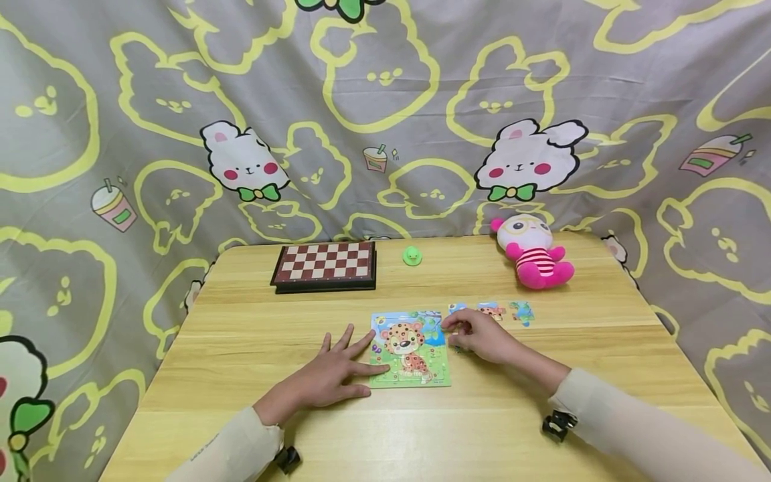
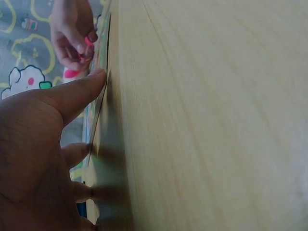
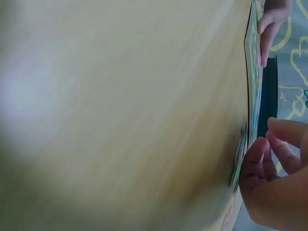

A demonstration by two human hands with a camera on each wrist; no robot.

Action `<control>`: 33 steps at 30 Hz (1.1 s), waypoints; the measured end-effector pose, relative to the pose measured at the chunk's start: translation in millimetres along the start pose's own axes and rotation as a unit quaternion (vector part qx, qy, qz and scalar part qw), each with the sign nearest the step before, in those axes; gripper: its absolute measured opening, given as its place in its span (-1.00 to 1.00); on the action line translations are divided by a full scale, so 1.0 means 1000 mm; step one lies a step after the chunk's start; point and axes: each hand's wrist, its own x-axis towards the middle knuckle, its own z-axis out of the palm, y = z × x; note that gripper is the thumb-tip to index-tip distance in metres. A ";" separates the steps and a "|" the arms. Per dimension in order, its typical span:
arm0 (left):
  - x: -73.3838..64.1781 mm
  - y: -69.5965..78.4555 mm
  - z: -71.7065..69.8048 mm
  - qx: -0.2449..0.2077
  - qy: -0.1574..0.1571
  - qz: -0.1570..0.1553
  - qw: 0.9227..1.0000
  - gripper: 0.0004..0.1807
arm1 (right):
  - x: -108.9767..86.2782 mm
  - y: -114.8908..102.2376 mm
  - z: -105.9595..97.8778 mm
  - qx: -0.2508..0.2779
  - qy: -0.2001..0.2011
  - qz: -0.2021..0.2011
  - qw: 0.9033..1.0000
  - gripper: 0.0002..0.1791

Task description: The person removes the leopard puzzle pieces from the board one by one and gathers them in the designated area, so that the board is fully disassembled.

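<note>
A square jigsaw puzzle (image 1: 415, 348) with a spotted leopard on green grass lies at the middle of the table. My left hand (image 1: 331, 371) is at its left side, fingers spread and one finger lying over the picture. In the left wrist view the thumb (image 2: 82, 96) reaches the puzzle's edge. My right hand (image 1: 484, 337) is just right of the puzzle, its fingers loosely bent with no piece showing between the fingertips. Under it, a loose puzzle piece (image 3: 237, 159) lies beside the board. More loose pieces, including a blue-green one (image 1: 521, 312), lie behind the right hand.
A folding chessboard (image 1: 328, 262) lies at the back left of the wooden table (image 1: 385, 435). A small green duck (image 1: 412, 256) stands at the back middle, and a pink-and-white plush toy (image 1: 535, 258) sits at the back right. A patterned grey curtain (image 1: 385, 194) hangs behind the table.
</note>
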 end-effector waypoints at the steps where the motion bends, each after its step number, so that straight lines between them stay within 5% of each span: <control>1: 0.000 0.000 0.000 -0.001 0.000 0.001 1.000 -0.49 | 0.001 -0.001 0.002 0.002 -0.002 -0.001 1.000 -0.78; 13: 0.001 -0.001 0.000 0.000 -0.003 -0.003 1.000 -0.49 | 0.012 -0.017 0.025 0.034 -0.034 -0.001 0.999 -0.75; 33: 0.001 -0.001 0.000 0.000 -0.007 -0.008 1.000 -0.49 | 0.025 -0.034 0.053 -0.002 -0.042 -0.030 0.999 -0.79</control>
